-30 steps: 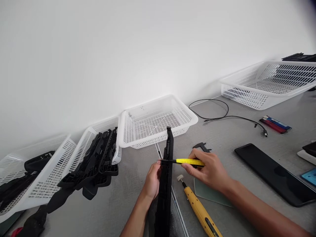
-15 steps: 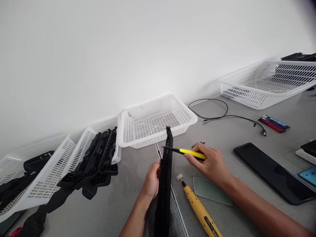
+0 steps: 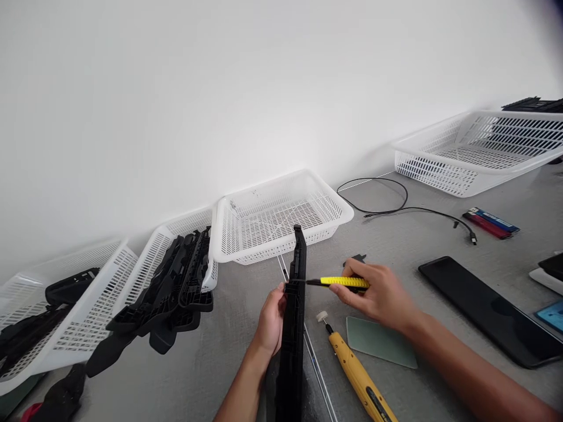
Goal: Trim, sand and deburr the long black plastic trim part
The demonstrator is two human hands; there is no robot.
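My left hand [image 3: 270,321] is closed on a long black plastic part [image 3: 294,328], which stands lengthwise near the middle of the view with its narrow end pointing away. In my right hand [image 3: 380,293] is a yellow and black utility knife [image 3: 345,282], pinched by its handle. Its blade lies across the black part's edge, just beyond my left thumb. Below the knife, a yellow rotary tool [image 3: 358,375] with a pale tip lies on the grey table beside a greenish glass plate [image 3: 380,341].
A white basket [image 3: 281,251] sits behind the black part. Baskets at left hold black parts [image 3: 176,275]. On the right are a black phone-like slab [image 3: 488,310], red and blue packs [image 3: 490,223], a black cable [image 3: 422,208] and another white basket [image 3: 475,170].
The knife in my right hand has moved slightly down along the black part, toward my left thumb. The black part's far end has tilted a little left.
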